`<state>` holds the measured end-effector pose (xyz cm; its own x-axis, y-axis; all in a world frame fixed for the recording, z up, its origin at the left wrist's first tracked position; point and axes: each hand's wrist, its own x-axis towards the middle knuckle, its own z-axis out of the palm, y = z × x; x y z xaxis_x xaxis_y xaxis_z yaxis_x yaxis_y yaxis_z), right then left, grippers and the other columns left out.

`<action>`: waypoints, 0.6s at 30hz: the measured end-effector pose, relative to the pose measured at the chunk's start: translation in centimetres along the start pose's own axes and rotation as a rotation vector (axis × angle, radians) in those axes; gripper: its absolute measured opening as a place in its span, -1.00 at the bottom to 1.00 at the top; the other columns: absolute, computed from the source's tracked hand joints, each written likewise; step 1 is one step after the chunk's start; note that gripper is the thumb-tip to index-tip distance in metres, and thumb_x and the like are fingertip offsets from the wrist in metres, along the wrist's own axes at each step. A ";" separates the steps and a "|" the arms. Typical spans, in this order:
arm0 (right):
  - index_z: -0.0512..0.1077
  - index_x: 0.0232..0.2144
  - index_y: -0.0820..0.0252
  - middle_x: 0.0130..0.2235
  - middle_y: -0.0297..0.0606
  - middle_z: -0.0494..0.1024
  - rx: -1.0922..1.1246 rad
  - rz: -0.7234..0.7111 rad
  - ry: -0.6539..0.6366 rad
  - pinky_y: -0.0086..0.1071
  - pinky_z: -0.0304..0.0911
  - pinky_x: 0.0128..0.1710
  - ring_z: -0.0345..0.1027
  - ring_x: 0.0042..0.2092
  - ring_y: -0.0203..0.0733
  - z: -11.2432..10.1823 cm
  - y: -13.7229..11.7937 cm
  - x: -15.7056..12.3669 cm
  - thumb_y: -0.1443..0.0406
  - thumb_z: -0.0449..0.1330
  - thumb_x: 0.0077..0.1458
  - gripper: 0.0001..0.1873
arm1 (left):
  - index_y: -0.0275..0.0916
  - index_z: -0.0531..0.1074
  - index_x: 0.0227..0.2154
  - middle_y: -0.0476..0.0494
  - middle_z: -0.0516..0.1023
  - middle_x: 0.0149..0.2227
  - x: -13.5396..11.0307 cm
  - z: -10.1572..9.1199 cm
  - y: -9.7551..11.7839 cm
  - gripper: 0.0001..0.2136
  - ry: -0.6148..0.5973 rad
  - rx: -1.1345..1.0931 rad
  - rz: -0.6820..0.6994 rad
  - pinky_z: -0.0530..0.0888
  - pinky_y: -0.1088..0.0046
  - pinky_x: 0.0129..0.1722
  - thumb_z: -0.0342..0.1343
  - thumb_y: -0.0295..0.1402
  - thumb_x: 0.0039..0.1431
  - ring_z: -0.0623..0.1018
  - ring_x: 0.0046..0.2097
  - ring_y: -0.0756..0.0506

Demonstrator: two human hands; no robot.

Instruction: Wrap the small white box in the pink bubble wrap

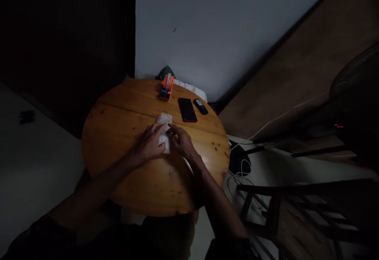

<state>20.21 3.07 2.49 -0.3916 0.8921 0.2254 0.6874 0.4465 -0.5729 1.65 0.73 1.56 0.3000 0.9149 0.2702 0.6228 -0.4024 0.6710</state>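
Two bare hands work over a strip of translucent, bubble-textured plastic wrap lying just toward one o'clock from the middle of a round wooden bench. The left hand reaches it from seven o'clock, fingers laid over the film and thumb set apart; the right hand comes in from five o'clock with fingers bent at its edge. Both touch the wrinkled sheet, though whether either grip is clamped on it cannot be told.

Near the bench's twelve o'clock rim stands an angular, bright orange tape dispenser. At one o'clock lie a flat, glossy black slab, apparently a smartphone, and, just beyond it, a small rounded keypad phone.

Honey-toned boards, dotted with dark knots and split by a seam, shine faintly in a dim room. White papers and a crumpled green bag sit along the pale wall at twelve o'clock. Pale cables coil on the floor toward four o'clock, near a dark slatted wooden chair.
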 end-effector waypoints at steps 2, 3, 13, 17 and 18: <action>0.43 0.16 0.22 -0.12 -0.13 0.65 -0.010 -0.006 -0.039 -0.20 0.32 0.02 0.45 -0.13 -0.11 0.0 0.3 0.4 0.37 0.09 0.18 -0.51 | -0.26 0.42 0.17 -0.31 0.38 0.25 -0.3 0.1 0.1 -0.45 0.042 0.038 0.060 0.34 0.10 0.25 0.13 -0.44 0.04 0.37 0.23 -0.30; 0.45 0.14 0.21 -0.13 -0.14 0.65 0.014 -0.007 -0.046 -0.21 0.33 0.00 0.46 -0.14 -0.11 0.0 0.5 0.5 0.36 0.11 0.17 -0.52 | -0.24 0.48 0.10 -0.29 0.41 0.21 -0.4 0.1 0.1 -0.51 0.047 0.051 0.089 0.37 0.10 0.22 0.12 -0.46 0.05 0.39 0.20 -0.29; 0.44 -0.05 0.28 -0.34 -0.26 0.58 0.539 0.571 0.069 -0.48 0.24 -0.59 0.38 -0.49 -0.30 -0.5 3.3 4.8 0.15 0.39 -0.07 -0.46 | -0.27 0.57 -0.05 -0.24 0.56 -0.03 -0.2 0.2 -0.1 -0.63 0.006 -0.030 0.121 0.49 0.17 0.09 0.08 -0.51 0.07 0.46 0.05 -0.24; 0.45 -0.37 0.25 -0.55 -0.41 0.43 0.589 0.598 -0.036 -0.51 0.04 -0.70 0.21 -0.60 -0.38 -0.1 2.8 7.1 0.10 0.49 -0.26 -0.53 | -0.27 0.57 -0.05 -0.25 0.55 -0.03 -0.3 0.3 -0.1 -0.63 0.001 -0.053 0.108 0.49 0.18 0.10 0.08 -0.51 0.07 0.46 0.05 -0.24; 0.43 -0.45 0.24 -0.59 -0.43 0.39 0.598 0.576 -0.053 -0.51 0.02 -0.70 0.17 -0.61 -0.39 0.1 2.7 7.6 0.10 0.49 -0.27 -0.56 | -0.28 0.57 -0.04 -0.25 0.54 -0.02 -0.3 0.4 -0.2 -0.63 -0.002 -0.057 0.105 0.49 0.17 0.10 0.08 -0.50 0.07 0.46 0.05 -0.24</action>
<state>19.03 11.01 2.55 -0.1166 0.9587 -0.2596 0.3543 -0.2040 -0.9126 1.73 0.52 1.12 0.3627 0.8678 0.3397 0.5455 -0.4933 0.6776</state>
